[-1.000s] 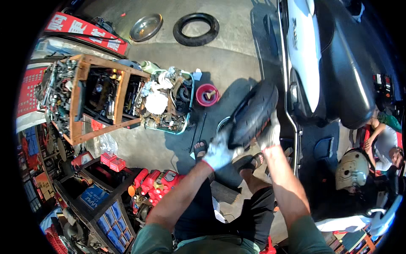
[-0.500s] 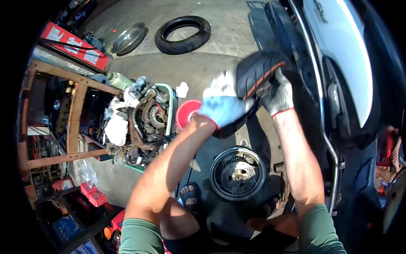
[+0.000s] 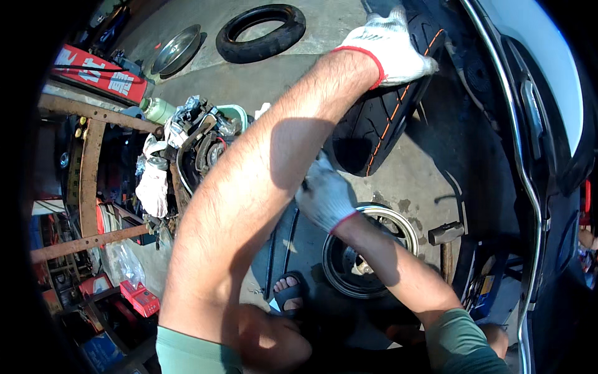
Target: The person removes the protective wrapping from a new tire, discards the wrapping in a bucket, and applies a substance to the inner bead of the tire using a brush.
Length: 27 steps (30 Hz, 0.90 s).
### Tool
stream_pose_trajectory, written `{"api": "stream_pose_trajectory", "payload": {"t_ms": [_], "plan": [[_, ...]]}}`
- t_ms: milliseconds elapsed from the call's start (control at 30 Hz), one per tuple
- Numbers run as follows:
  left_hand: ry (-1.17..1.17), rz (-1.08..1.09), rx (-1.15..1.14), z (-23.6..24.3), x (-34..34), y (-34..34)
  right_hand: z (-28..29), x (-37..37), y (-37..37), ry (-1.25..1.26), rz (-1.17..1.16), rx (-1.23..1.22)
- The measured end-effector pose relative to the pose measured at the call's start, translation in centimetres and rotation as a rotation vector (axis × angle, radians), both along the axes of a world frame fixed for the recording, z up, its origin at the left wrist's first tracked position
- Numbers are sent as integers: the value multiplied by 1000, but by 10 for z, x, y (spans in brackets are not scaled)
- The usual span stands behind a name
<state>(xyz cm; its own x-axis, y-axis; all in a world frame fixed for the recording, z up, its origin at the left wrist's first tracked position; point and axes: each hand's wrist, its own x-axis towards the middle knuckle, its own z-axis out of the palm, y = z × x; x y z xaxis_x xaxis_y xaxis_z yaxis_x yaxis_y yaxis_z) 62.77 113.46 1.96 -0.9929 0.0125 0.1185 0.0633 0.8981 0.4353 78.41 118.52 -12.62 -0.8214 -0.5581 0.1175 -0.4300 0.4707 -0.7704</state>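
Tyre [image 3: 381, 121], black, orange-lined: beneath the left hand [image 3: 393, 51], which is gloved, thumb and fingers spread on the tread. Right hand [image 3: 325, 196]: gloved, fingers partly hidden by left forearm [image 3: 274, 156]; grip cannot be told. Wheel [image 3: 356, 265]: just bodyward of right hand. Hammer [image 3: 446, 234]: well right of it. Second tyre [image 3: 268, 48]: left of left hand.
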Motion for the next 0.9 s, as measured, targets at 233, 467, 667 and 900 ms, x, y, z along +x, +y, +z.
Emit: {"api": "stream_pose_trajectory", "payload": {"t_ms": [233,467,667,900], "plan": [[131,91,88,-13,19,3,-2,18,13,-189,522,50],[-42,333,329,-21,29,-32,-15,-56,164,-1046,104,514],[59,492,725,-41,38,-45,-34,-88,183,-1647,-237,-826],[-150,606,1223,-56,64,-96,-52,-123,185,-1575,-342,-984]]}}
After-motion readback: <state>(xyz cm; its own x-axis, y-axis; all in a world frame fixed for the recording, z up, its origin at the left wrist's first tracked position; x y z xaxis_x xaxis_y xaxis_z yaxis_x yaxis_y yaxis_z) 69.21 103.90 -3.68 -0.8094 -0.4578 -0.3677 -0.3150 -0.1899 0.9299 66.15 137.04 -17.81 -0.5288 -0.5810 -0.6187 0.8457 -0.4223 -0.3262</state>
